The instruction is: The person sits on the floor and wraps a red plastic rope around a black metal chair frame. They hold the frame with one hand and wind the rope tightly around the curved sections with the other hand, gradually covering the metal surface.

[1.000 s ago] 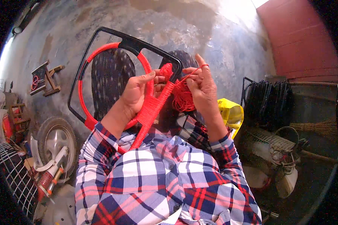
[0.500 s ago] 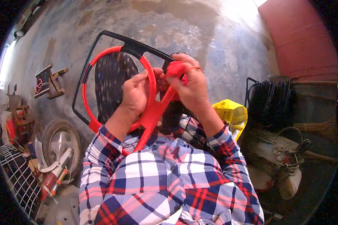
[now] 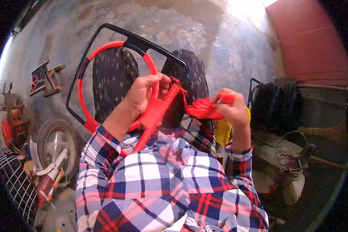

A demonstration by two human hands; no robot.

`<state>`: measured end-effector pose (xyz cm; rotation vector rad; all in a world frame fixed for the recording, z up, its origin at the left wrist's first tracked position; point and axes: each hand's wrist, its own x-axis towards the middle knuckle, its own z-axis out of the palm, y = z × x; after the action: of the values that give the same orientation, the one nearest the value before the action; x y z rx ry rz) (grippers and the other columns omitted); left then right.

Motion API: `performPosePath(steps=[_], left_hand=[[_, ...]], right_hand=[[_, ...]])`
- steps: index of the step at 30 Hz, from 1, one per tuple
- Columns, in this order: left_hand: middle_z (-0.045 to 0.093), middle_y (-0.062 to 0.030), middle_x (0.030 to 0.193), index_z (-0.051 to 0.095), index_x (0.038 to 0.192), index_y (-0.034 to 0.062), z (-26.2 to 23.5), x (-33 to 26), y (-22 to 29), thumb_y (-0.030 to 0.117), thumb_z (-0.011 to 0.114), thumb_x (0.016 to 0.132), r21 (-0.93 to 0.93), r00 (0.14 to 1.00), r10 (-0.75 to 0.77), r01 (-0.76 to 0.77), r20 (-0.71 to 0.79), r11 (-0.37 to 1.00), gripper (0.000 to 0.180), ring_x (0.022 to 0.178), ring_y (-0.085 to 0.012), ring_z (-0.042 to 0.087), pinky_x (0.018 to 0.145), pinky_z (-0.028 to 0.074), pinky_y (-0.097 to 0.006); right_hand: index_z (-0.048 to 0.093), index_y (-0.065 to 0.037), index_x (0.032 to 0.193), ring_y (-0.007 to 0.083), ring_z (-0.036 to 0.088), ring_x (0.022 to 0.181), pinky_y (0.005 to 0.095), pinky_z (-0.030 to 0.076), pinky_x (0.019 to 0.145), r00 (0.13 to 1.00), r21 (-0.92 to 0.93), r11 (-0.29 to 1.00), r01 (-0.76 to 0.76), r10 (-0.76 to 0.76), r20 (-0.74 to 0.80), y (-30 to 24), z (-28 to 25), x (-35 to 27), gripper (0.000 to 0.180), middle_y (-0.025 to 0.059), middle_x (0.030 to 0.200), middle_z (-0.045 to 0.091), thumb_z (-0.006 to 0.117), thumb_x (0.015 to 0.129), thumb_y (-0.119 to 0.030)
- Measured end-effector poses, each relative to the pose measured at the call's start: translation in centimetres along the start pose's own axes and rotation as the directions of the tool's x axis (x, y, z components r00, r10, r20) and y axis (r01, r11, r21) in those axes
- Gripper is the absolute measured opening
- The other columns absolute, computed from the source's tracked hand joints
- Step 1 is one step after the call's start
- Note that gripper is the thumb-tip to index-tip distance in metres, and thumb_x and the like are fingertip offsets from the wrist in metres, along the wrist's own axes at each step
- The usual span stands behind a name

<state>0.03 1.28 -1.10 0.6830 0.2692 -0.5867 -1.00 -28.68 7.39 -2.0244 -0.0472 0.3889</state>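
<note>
A black metal frame (image 3: 74, 86) with a ring inside it rests across my lap. Red cord (image 3: 157, 110) is wound tightly round much of the ring and round a straight bar beside it. My left hand (image 3: 142, 92) is closed round the ring's right side, next to the bar's upper end. A loose strand runs from that end to a bundle of red cord (image 3: 202, 109). My right hand (image 3: 232, 110) grips this bundle, off to the right of the frame. Part of the ring's lower side is hidden by my left forearm.
A yellow bag (image 3: 222, 133) is beside my right forearm. A small wooden stool (image 3: 50, 83) lies at the left, above a wheel (image 3: 58, 145) and a wire grid (image 3: 17, 181). Black frames (image 3: 276, 102) are stacked at the right, near a red wall (image 3: 309, 42).
My right hand has moved right and down, away from the bar's upper end, drawing the red cord bundle with it. The frame has shifted slightly up and left with my left hand.
</note>
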Motion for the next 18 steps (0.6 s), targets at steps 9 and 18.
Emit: performPosePath(steps=[9,18], left_hand=[[0.068,-0.0185,0.104,0.061,0.114,-0.0022,1.3,-0.5,0.1,0.019,0.056,0.093,-0.036,0.994,-0.106,0.106,-0.017,0.994,0.030,0.090,-0.0278,0.069,0.081,0.058,-0.038],[0.067,-0.0226,0.104,0.053,0.125,0.0026,2.0,-1.2,0.8,0.018,0.059,0.093,0.047,0.983,-0.134,0.129,0.126,0.991,0.036,0.087,-0.0303,0.070,0.075,0.060,-0.038]], right_hand=[[0.048,-0.014,0.082,0.0105,0.045,0.063,0.0261,0.041,0.059,0.902,0.884,0.209,0.418,0.025,-0.432,6.7,-7.3,-0.5,0.016,-0.0026,0.073,0.046,0.059,0.090,-0.022],[0.059,-0.001,0.124,0.0085,0.056,0.069,0.0247,0.046,0.062,0.994,0.521,0.853,-0.025,-0.033,0.102,0.3,5.9,0.7,0.043,-0.0018,0.078,0.062,0.068,0.083,-0.010]])
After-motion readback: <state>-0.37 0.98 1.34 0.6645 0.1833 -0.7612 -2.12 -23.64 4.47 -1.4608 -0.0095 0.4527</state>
